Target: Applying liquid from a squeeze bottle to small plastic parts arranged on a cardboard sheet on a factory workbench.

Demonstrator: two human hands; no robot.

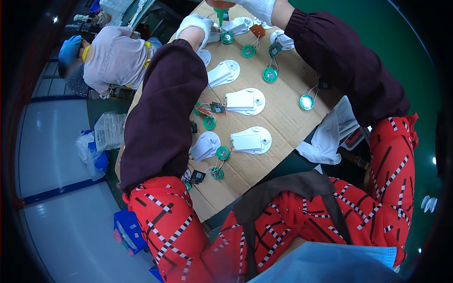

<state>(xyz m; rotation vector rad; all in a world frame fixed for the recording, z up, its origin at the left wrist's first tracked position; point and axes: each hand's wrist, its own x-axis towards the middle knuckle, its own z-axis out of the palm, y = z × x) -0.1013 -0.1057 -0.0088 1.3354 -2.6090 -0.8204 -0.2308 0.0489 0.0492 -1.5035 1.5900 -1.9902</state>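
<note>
Head view: we see our left hand [197, 24], in a white glove, at the far end of a cardboard sheet [278, 123], beside a green speaker [227, 37]; its fingers are turned from us, so we cannot tell whether it grips anything. Our right hand [257, 4], also gloved, is cut off by the upper edge, but its fingers appear closed around a green tool [220, 15], whose narrow end points down at that speaker.

Nearer to us on the cardboard lie white housings [245, 101], more speakers wired to small circuit boards [217, 107], and, near our right hand, an orange-brown piece [257, 31]. A white cloth [325, 141] hangs over the sheet's right edge.

On the left, a co-worker [118, 56] in a blue cap bends away from us; lettering crosses the pale shirt. Below, a clear bag [110, 131] carries faint print, too small for us to read, and a blue bin [129, 231] stands lower down.
</note>
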